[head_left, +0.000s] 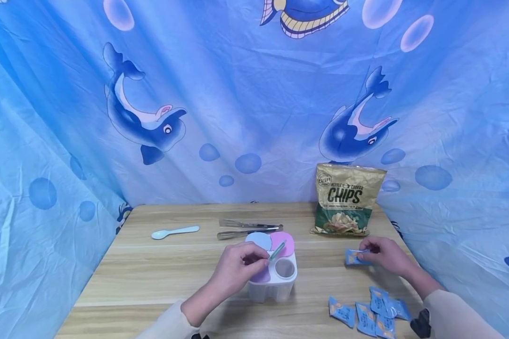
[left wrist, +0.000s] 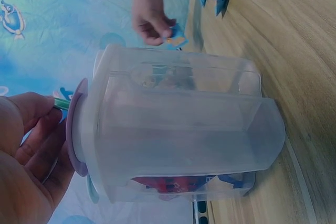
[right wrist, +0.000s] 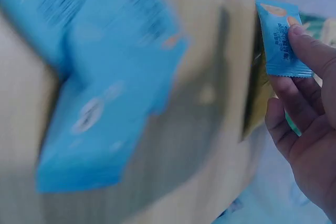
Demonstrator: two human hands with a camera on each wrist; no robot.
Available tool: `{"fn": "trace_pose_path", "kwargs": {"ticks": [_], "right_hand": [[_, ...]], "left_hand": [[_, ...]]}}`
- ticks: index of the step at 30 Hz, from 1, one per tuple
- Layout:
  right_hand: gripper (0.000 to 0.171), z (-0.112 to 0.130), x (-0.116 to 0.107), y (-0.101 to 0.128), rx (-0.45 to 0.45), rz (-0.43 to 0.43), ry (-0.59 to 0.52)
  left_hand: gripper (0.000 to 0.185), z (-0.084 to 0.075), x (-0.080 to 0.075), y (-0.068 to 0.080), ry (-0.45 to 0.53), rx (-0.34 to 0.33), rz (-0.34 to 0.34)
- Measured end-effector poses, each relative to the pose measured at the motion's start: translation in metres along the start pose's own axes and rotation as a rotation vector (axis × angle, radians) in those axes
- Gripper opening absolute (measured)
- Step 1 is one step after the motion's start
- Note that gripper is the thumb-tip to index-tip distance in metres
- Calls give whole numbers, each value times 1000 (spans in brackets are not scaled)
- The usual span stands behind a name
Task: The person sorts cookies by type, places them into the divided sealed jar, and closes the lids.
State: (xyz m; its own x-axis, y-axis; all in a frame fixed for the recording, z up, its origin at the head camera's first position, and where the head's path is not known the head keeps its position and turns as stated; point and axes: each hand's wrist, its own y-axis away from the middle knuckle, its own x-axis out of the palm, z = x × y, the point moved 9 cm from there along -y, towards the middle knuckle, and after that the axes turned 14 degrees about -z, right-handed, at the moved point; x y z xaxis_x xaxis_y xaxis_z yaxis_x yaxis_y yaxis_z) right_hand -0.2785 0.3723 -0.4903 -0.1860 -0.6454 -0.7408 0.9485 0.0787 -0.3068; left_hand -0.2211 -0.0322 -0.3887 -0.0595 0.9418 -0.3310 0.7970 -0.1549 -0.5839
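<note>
My left hand (head_left: pixel 239 267) pinches a thin green lid (head_left: pixel 277 251), seen edge-on, between thumb and fingertips. It is over a clear plastic container (head_left: pixel 266 293) with several compartments. Light blue (head_left: pixel 258 239), pink (head_left: pixel 283 242) and purple (head_left: pixel 261 276) lids cover three openings, and the front right round opening (head_left: pixel 285 268) is uncovered. Through the wall in the left wrist view a red and blue packet (left wrist: pixel 173 183) shows inside. Off to the right, my right hand (head_left: pixel 385 256) pinches a small blue snack packet (right wrist: pixel 281 38) by its edge, above the table.
Several blue snack packets (head_left: pixel 366 318) lie at the front right of the table (head_left: pixel 165 278). A chips bag (head_left: pixel 347 200) stands at the back right. Metal tongs (head_left: pixel 250 230) lie behind the container, and a light blue spoon (head_left: pixel 175 231) lies to the left. Printed curtains surround the table.
</note>
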Motion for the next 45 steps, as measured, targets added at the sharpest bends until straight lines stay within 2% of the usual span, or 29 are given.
{"fn": "trace_pose_path", "kwargs": {"ticks": [6,14,23,27,30,36,45], "right_hand": [[12,51,-4,-12,-21,1,-64],[18,131,-1,-19,-114,-5,-203],[28,194,8,-16,-161,19,-335],[29,210,16,-12,-171,43,-396],[23,218,22,-11,-190,50,-404],[14,229,34,-11,-274,43,-397],[18,243,47,-8,-414,74,-410]], "left_hand": [[13,0,-1,-1,13,-7,-2],[14,2,0,-1,15,-13,-6],[13,3,1,1,11,-25,-4],[13,4,1,1,3,-40,-3],[14,4,1,0,-8,-51,-5],[14,3,0,-1,-10,-52,-4],[12,4,0,-1,-11,-51,6]]}}
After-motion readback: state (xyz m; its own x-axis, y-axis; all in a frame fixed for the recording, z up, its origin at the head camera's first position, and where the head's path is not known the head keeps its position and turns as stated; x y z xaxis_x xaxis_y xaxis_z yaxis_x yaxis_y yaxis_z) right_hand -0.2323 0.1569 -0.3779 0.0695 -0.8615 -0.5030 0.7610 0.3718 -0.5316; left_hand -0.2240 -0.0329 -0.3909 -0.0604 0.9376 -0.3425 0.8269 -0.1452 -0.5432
